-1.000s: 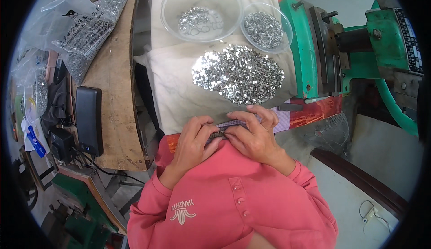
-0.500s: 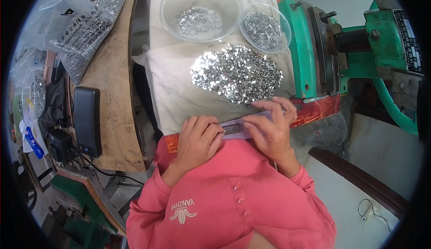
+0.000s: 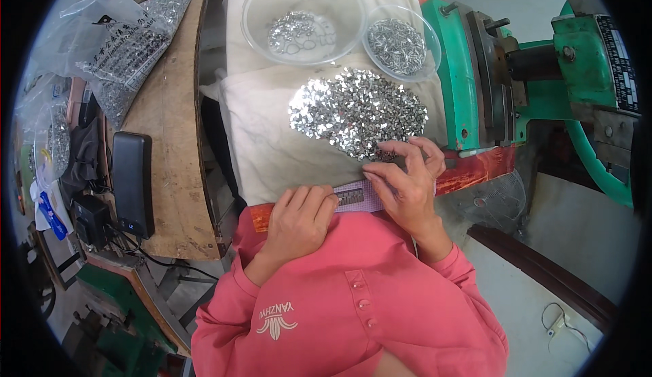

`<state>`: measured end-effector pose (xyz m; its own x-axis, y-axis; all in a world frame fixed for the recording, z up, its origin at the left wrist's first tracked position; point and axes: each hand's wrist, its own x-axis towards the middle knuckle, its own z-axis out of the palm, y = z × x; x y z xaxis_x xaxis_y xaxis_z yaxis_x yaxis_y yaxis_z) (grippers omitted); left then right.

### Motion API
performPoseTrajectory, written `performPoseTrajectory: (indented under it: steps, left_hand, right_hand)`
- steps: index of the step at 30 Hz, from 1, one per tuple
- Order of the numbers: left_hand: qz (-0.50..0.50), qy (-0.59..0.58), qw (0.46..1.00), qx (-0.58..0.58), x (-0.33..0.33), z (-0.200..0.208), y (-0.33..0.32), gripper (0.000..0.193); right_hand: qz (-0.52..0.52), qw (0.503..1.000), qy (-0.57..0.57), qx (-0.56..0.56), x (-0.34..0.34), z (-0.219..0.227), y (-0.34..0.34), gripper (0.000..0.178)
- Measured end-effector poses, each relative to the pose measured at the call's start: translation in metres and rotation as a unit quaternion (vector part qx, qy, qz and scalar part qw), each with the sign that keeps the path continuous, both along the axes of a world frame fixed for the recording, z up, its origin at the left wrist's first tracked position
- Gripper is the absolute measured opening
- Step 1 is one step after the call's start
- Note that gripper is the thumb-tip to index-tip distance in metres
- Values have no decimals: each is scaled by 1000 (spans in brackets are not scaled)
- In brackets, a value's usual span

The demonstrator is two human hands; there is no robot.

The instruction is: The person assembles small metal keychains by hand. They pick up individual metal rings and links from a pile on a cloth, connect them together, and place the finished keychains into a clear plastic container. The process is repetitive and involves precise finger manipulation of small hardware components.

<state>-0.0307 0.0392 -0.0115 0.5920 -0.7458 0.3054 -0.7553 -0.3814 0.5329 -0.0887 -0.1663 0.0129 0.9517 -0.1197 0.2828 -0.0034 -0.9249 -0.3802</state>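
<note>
Silver chips (image 3: 360, 113) are lying loose beyond the near strip (image 3: 351, 196), plenty left, finished share unclear, as from afar I'm watching the left hand (image 3: 300, 218) resting curled, grip hidden, and the right hand (image 3: 412, 188) hovering, fingers parted, beside the chips.

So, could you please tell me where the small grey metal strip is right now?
In the head view, the small grey metal strip lies just below and right of centre, on the purple checked cloth, immediately right of the left hand.
</note>
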Motion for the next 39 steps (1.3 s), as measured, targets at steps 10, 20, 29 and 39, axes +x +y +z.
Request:
performPoseTrajectory:
  steps: [10,20,29,39]
  left_hand:
    - [1,74,997,-18,3,-2,2,31]
    - [18,146,987,-66,4,-8,5,31]
    - [18,136,989,-54,5,-8,-1,24]
    - [15,140,988,-65,3,-9,5,33]
  right_hand:
    - [31,999,-13,-33,22,-15,10,15]
    - [16,1000,17,11,11,3,-1,18]
    - [37,999,17,5,15,2,1,16]
    - [106,993,41,10,30,-5,0,11]
